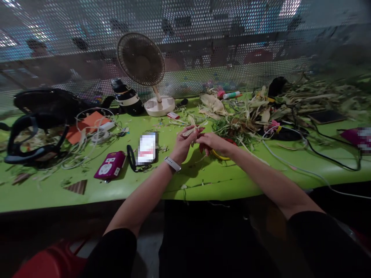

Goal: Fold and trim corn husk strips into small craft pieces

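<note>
A pale strip of dried corn husk (189, 132) stands up from the closed fingers of my left hand (182, 146), which has a light band at the wrist. Right beside it, my right hand (213, 143) has its fingers pinched together at the lower end of the husk. What that pinch holds is too small to make out. Under and behind the right hand lies a yellow and red ring-like thing (222, 156), partly covered by the hand. Green plant trimmings (242, 131) and more dried husks (216, 103) lie just beyond.
On the green tabletop (203, 189) stand a fan (159, 106) and a dark bottle (129, 98). To the left are a phone (147, 148), a purple device (110, 166) and orange paper (87, 127). Cables (324, 135) cross the right side. Perforated metal mesh (197, 54) rises behind.
</note>
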The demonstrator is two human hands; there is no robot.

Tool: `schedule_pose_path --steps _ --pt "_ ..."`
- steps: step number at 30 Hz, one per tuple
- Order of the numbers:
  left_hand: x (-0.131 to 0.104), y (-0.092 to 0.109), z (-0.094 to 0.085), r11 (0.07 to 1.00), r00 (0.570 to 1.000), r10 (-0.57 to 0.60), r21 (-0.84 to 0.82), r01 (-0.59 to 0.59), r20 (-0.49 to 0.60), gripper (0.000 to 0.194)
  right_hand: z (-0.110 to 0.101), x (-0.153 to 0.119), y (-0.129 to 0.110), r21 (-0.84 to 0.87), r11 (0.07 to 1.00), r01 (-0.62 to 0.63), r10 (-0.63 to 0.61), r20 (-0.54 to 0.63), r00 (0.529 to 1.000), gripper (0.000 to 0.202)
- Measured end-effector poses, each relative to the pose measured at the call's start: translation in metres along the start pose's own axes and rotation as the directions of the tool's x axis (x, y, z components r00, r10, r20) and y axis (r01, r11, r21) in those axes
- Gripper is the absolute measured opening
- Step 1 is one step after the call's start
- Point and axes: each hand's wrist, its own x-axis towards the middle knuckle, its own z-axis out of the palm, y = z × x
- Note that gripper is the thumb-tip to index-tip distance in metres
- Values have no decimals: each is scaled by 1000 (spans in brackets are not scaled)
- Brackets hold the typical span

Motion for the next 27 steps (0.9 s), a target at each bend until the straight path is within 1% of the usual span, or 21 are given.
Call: schedule_pose_path --steps 4,6,7,9,11,14,16,18,20,23,25,27 --pt "1 -1 -1 1000 1000 7 9 -7 -24 51 5 3 8 185 982 23 -22 -5 1000 18" --pt "4 -1 -2 1000 998 16 10 -16 -57 49 3 4 11 230 972 46 -50 11 999 21" --pt "5 0 -3 1000 997 22 5 -22 -74 47 1 4 11 226 972 67 -75 26 997 24" --pt "7 3 -4 1000 994 19 -15 -20 -105 44 -3 5 11 170 979 113 -125 61 990 33" --pt "8 7 -4 999 992 -8 -37 4 -130 41 -8 5 10 83 985 150 -157 81 984 39" --pt "8 11 -4 998 988 -59 -46 52 -142 38 -14 4 7 -35 984 176 -170 128 977 40" --pt "8 13 -4 997 987 -73 -43 68 -143 36 -17 3 6 -76 980 186 -171 167 971 39" --pt "8 14 -5 997 987 -68 -36 63 -146 36 -18 2 6 -96 977 193 -174 178 968 38" --pt "8 14 -7 998 989 -67 -30 64 -131 36 -19 2 6 -126 972 197 -180 141 974 36" --pt "10 13 -10 996 994 -84 2 85 -70 36 -23 3 7 -239 945 224 -216 58 975 28" --pt "10 12 -11 996 998 -36 83 41 -56 36 -27 4 8 -330 909 256 -264 22 964 22" --pt "9 11 -11 976 997 64 213 -52 -51 34 -28 6 9 -376 885 273 -301 -15 954 17"
